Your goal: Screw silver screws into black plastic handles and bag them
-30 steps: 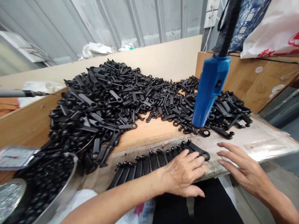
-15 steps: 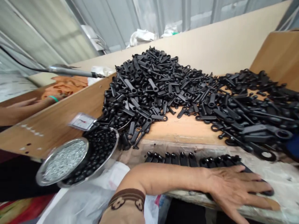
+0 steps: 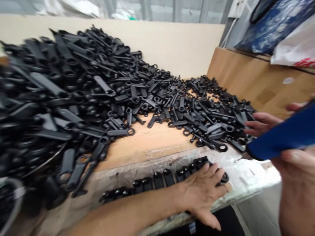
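Note:
My left hand [image 3: 203, 190] lies palm down with fingers spread over the right part of a row of black crank handles [image 3: 158, 179]. Rounded knob ends stick up along the row's far side; my forearm hides much of its near side. At the right edge, my right hand [image 3: 296, 164] wraps around a blue power screwdriver [image 3: 283, 132], thumb on the near side and fingers beyond it. Its black front end points left and down, above the bench and clear of the row. Part of the tool is cut off by the frame.
A large heap of black crank pieces [image 3: 98, 78] covers the left and back, spreading rightward. A wooden side panel [image 3: 256, 82] stands at right, with bags [image 3: 295, 49] above it. A bowl rim [image 3: 18, 196] shows lower left. The bench's front edge [image 3: 228, 201] runs below my left hand.
The view has swung right, so the screw bowl and the other person's arm are out of sight. My right hand with the blue screwdriver has come into view. My left hand stays on the row.

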`<action>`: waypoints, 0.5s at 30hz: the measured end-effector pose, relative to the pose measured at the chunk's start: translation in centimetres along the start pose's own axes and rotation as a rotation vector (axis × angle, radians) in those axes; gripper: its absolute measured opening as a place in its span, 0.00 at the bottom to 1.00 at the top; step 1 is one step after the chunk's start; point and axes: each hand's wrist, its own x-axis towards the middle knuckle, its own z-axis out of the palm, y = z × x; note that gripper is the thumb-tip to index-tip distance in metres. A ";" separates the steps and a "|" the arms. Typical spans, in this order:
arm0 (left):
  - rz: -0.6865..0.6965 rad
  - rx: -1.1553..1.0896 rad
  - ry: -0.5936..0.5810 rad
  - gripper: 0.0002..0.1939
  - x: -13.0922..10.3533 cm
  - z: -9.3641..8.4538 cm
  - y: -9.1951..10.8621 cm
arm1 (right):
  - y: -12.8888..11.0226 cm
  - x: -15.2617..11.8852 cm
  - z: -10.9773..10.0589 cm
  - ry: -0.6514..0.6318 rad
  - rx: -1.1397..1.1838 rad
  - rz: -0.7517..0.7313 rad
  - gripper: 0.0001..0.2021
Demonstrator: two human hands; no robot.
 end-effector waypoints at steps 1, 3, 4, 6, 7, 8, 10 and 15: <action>0.000 -0.032 -0.001 0.52 0.0 0.1 -0.1 | -0.5 0.4 -0.1 0.011 0.119 0.032 0.36; -0.008 -0.072 -0.010 0.51 0.1 0.2 0.0 | -0.6 1.1 0.5 -0.013 0.313 0.102 0.40; -0.017 -0.080 -0.015 0.50 0.2 0.2 0.2 | -0.5 1.5 1.1 -0.039 0.350 0.129 0.41; -0.040 -0.087 -0.029 0.51 0.3 0.2 0.4 | 0.0 1.9 2.7 -0.061 0.386 0.163 0.36; -0.051 -0.091 -0.035 0.51 0.3 0.2 0.5 | 0.2 2.0 3.5 -0.059 0.397 0.165 0.32; -0.061 -0.096 -0.039 0.52 0.4 0.3 0.6 | 0.4 1.9 4.3 -0.037 0.407 0.153 0.28; -0.074 -0.108 -0.044 0.54 0.5 0.4 0.7 | 0.7 1.7 5.6 0.013 0.420 0.106 0.21; -0.109 -0.122 -0.059 0.53 0.7 0.0 0.9 | 1.2 0.8 6.9 0.058 0.408 0.016 0.24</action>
